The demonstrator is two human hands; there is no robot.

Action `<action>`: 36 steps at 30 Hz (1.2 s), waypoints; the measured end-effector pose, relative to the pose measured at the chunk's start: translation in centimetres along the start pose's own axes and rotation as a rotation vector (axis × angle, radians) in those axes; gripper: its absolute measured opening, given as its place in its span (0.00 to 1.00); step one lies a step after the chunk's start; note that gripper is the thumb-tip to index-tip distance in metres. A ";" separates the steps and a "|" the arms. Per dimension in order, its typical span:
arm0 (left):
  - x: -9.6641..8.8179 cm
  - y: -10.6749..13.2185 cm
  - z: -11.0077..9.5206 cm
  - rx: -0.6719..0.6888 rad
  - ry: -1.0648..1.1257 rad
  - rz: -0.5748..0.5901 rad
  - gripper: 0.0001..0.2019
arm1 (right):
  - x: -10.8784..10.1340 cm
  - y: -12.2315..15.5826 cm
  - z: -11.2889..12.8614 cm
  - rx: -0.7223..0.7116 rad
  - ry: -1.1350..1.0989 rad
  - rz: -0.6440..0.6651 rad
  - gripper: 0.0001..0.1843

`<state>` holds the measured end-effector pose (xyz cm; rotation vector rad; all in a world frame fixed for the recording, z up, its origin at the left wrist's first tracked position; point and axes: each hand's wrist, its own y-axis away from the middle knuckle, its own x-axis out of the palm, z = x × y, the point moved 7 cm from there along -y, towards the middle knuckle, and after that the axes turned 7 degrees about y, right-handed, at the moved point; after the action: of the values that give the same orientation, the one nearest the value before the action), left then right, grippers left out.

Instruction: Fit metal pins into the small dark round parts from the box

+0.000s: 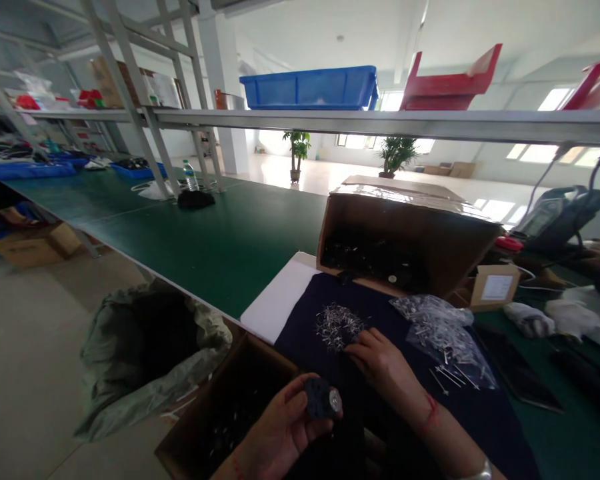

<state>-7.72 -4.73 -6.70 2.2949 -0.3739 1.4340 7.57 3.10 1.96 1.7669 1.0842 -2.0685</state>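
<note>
My left hand (290,420) holds a small black part (318,398) with a round silver metal piece on its right side. The fingers wrap round it. At the edge of a loose pile of small silver pins (337,325) is my right hand (380,360), its thumb and fingertips pressed together. What they pinch, if anything, is too small to make out. Both the pile and a clear plastic bag of longer silver pins (437,327) lie on a dark blue cloth (305,333). Several loose pins (447,378) rest beside the bag.
A cardboard box on its side (410,207) holds dark parts behind the pile. Below the table edge stand an open carton (180,447) and a green sack (105,353). A dark flat device (523,373) lies right. Overhead, a shelf (290,118) carries a blue bin (310,89).
</note>
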 end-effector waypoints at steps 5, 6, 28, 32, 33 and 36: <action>0.5 -0.1 -0.4 0.011 0.027 0.020 0.19 | -0.1 -1.4 1.4 -0.180 0.122 0.118 0.11; 0.5 -0.2 -0.4 0.015 0.030 0.024 0.19 | -0.2 -1.6 1.6 -0.208 0.133 0.125 0.11; 2.5 -1.3 1.2 -0.008 -0.061 0.040 0.21 | -5.6 1.9 7.8 -0.237 -0.024 -0.069 0.10; 2.8 -1.3 1.3 -0.032 -0.122 0.051 0.24 | -5.6 2.5 8.0 -0.246 0.050 -0.077 0.09; 2.9 -1.3 1.3 -0.036 -0.129 0.056 0.25 | -5.6 2.6 8.0 -0.244 0.043 -0.071 0.08; 3.1 -1.1 1.1 -0.045 -0.148 0.069 0.26 | -5.3 2.8 8.1 -0.222 -0.002 -0.061 0.09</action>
<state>-4.98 -4.34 -4.54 2.3796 -0.5285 1.2771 4.45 -5.68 5.84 1.6438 1.3252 -1.8970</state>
